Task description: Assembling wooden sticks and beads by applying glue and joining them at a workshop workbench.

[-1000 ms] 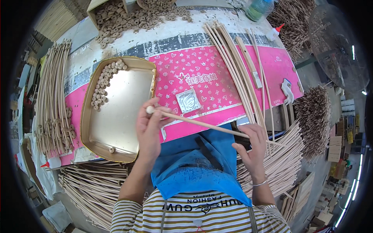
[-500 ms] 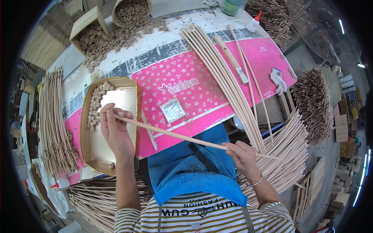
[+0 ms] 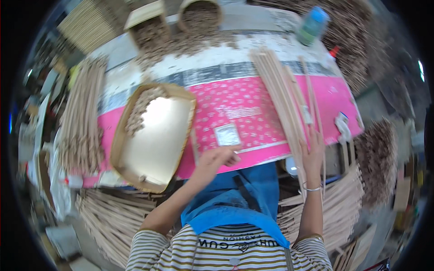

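Note:
My right hand (image 3: 313, 151), a bracelet at its wrist, lies with fingers stretched out over the near end of a row of long thin wooden sticks (image 3: 278, 97). Whether it touches one of them is blurred. My left hand (image 3: 218, 162) hovers at the near edge of the pink mat (image 3: 205, 101), fingers loosely bent and apart, with nothing visible in them. Just beyond it lies a small square whitish packet (image 3: 227, 134). To the left stands a gold-rimmed cardboard tray (image 3: 158, 149) with small round wooden beads (image 3: 143, 110) heaped in its far left corner.
Bundled sticks (image 3: 83, 115) lie at the left. Wooden rings (image 3: 156, 38) spill from two tipped containers at the back. A blue-capped bottle (image 3: 313, 27) and a red-tipped glue bottle (image 3: 332, 54) stand at far right. More sticks (image 3: 337, 203) are piled below the table's right side.
The stick that both hands held is no longer in them. My left hand has moved right, off the tray; my right hand has reached forward to the row of sticks. The view has shifted.

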A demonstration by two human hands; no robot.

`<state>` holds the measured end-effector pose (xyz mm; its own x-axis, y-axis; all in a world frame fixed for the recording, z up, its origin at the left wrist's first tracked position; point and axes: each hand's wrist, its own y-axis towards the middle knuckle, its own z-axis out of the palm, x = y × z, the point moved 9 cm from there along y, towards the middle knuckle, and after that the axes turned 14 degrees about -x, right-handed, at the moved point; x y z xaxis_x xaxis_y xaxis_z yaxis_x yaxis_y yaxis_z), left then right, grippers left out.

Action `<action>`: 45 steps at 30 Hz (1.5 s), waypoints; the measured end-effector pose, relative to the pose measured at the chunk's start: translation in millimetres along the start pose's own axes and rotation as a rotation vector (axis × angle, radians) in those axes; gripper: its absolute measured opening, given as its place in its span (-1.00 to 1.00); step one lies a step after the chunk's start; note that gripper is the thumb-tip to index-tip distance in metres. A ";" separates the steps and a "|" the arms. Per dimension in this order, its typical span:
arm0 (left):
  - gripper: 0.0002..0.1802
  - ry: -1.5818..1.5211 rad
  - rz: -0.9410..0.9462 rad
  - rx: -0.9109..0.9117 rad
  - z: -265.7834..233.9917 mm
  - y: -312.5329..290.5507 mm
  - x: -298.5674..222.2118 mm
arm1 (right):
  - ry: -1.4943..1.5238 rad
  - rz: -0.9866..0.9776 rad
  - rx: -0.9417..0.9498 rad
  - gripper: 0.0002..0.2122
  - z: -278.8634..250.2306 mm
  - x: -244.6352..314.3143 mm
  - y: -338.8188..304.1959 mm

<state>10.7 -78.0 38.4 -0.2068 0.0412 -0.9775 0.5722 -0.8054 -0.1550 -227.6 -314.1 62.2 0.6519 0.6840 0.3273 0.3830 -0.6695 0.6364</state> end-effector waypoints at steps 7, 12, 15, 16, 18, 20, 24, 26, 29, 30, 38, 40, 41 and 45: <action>-0.65 0.068 -0.001 -0.139 -57.4 -44.6 -0.5 | -0.010 -0.047 0.217 -0.52 46.8 -21.1 -36.4; -0.61 0.231 0.253 -0.528 -139.8 -70.2 -33.1 | -0.175 -0.045 0.166 -0.50 30.6 -2.4 -29.9; -0.55 0.498 0.419 -0.974 -223.4 -106.0 -51.7 | -0.197 -0.024 0.103 -0.42 7.8 -6.7 -34.3; -0.46 0.563 0.496 -0.980 -237.6 -116.2 -65.3 | -0.205 -0.012 0.110 -0.38 6.7 -14.6 -41.2; -0.36 0.856 0.518 -1.164 -283.6 -155.3 -66.7 | -0.173 -0.036 0.076 -0.37 17.7 -15.7 -56.7; -0.24 0.824 0.270 -1.282 -335.9 -189.3 -24.1 | -0.093 0.072 0.100 -0.35 11.6 -9.1 -60.8; -0.41 0.362 -0.095 -1.128 -346.9 -165.9 35.1 | -0.125 0.130 0.001 -0.31 -17.5 -22.9 -56.0; -0.43 0.245 -0.296 -0.953 -334.3 -156.0 50.9 | -0.162 0.222 -0.050 -0.27 -12.4 -60.5 -43.1; -0.54 0.197 -0.300 -0.899 -353.7 -158.7 63.3 | -0.180 0.379 0.005 -0.27 0.0 -103.1 -25.6; -0.53 0.191 -0.321 -0.875 -354.0 -153.1 65.4 | -0.108 0.477 0.107 -0.29 10.9 -122.4 -31.1; -0.78 -0.023 -0.181 -0.889 -356.4 -140.0 54.4 | -0.213 0.335 -0.159 -0.43 -2.3 -99.6 -30.0; -0.77 0.020 -0.168 -0.909 -330.1 -135.6 32.3 | -0.224 0.339 -0.150 -0.50 0.4 -104.2 -32.1; -0.77 0.025 -0.153 -0.960 -332.7 -139.0 28.9 | -0.176 0.344 -0.159 -0.54 3.1 -109.3 -30.7; -0.73 0.003 -0.125 -0.804 -283.7 -101.5 -13.3 | -0.098 0.305 -0.197 -0.64 3.4 -104.9 -30.8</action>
<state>180.5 170.9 26.6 -0.3051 0.1055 -0.9465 0.9404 -0.1233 -0.3169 -305.5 -366.2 5.9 0.7798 0.4244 0.4602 0.0345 -0.7631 0.6453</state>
